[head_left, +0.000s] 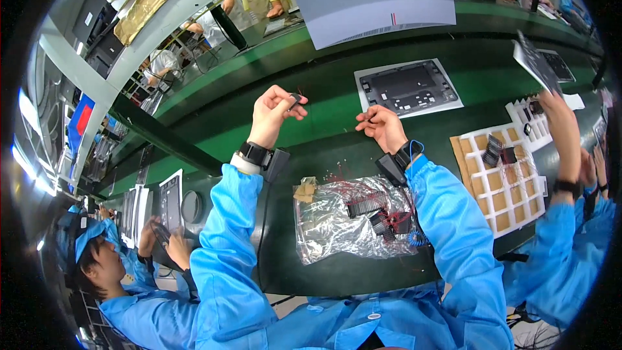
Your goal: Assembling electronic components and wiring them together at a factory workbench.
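Your left hand (269,115) pinches a small dark part (295,99) over the green counter (317,153); your right hand (385,129) curls near a dark panel (407,84), its hold unclear. A plastic bag (322,223) lies nearer you.

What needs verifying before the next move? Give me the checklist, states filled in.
1. Left hand pinches the small black part: ok.
2. Right hand holds a part: cannot tell, too small.
3. Black rectangular panel with white patches lies on white sheet: ok.
4. Black parts with thin red wires sit separated on crinkled clear plastic bag: not ok, bunched together.
5. Black boxy devices strapped on both wrists: ok.
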Motion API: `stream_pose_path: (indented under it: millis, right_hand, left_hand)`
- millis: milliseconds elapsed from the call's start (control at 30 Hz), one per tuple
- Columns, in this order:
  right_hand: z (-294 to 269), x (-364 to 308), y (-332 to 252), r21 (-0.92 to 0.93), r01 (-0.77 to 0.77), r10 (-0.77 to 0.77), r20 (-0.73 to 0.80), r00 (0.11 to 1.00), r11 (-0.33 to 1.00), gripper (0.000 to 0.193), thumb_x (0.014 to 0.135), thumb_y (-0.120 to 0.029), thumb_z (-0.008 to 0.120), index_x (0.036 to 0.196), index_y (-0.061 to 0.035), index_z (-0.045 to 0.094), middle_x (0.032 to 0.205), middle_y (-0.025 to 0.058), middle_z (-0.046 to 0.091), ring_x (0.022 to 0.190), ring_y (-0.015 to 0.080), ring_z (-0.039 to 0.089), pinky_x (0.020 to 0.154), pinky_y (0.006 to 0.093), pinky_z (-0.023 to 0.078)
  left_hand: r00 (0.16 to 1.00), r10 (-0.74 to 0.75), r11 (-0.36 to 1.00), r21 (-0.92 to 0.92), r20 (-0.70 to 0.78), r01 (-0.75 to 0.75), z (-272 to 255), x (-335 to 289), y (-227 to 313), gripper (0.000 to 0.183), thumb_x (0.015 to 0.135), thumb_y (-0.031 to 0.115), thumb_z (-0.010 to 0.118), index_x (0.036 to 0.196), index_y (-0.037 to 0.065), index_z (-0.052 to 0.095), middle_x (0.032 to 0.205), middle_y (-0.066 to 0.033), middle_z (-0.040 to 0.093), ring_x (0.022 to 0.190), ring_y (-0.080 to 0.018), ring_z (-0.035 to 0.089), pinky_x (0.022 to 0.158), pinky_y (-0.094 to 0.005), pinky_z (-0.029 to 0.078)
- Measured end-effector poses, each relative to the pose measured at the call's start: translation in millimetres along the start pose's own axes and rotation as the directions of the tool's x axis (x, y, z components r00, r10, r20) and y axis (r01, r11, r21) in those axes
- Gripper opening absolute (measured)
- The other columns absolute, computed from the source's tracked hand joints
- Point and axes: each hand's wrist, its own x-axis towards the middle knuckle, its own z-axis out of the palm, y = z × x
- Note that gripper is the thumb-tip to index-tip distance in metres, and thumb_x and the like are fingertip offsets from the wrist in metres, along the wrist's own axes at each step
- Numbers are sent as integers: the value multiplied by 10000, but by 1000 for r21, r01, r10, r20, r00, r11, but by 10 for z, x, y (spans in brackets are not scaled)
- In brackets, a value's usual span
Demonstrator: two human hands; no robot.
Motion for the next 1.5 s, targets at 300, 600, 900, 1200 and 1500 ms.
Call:
stream_pose_path:
  millis: [300, 600, 900, 1200, 1500]
  right_hand:
    - [331, -190, -144, -474, 57, -19, 84, 996, 879, 345, 951, -247, 587, 1258, -91, 565, 636, -34, 499, 545, 39, 424, 468, 214, 280]
    - [75, -67, 50, -598, 189, -92, 190, 977, 779, 171, 956, -168, 599, 918, -11, 655, 767, -5, 650, 612, 25, 478, 557, 206, 381]
    - [-195, -81, -727, -955, -213, -569, -59, 820, -207, 252, 774, -231, 656, 907, -16, 662, 926, 187, 631, 835, 373, 658, 742, 451, 540]
    - [-779, -179, -1083, -824, -527, -683, -263, 681, -207, 349, 778, -253, 682, 986, 16, 601, 1096, 255, 521, 883, 423, 648, 772, 495, 537]
    - [-579, -119, -869, -896, -356, -557, -159, 815, -265, 324, 745, -267, 722, 948, -29, 637, 1019, 227, 608, 896, 406, 646, 803, 488, 536]
  left_hand:
    - [941, -166, 866, 500, 296, -5, 195, 405, -2, 153, 935, 191, 636, 957, 42, 607, 828, 2, 622, 725, -63, 581, 643, -222, 463]
    - [927, -298, 938, -111, 228, 329, 965, 718, -583, 166, 976, 224, 555, 985, 58, 558, 870, -34, 623, 686, -128, 574, 663, -274, 480]
    - [952, -301, 690, 679, -48, 252, 637, 828, -1319, 334, 835, 288, 623, 939, -29, 645, 883, -212, 692, 858, -312, 675, 819, -388, 502]
    - [959, -272, 809, 520, -80, 274, 554, 661, -1230, 256, 912, 170, 556, 1007, -67, 575, 904, -119, 722, 494, -138, 588, 486, -277, 463]
    - [935, -259, 764, 541, -242, 352, 190, 677, -1186, 216, 869, 186, 621, 899, -24, 660, 806, -67, 704, 526, -135, 629, 493, -287, 484]
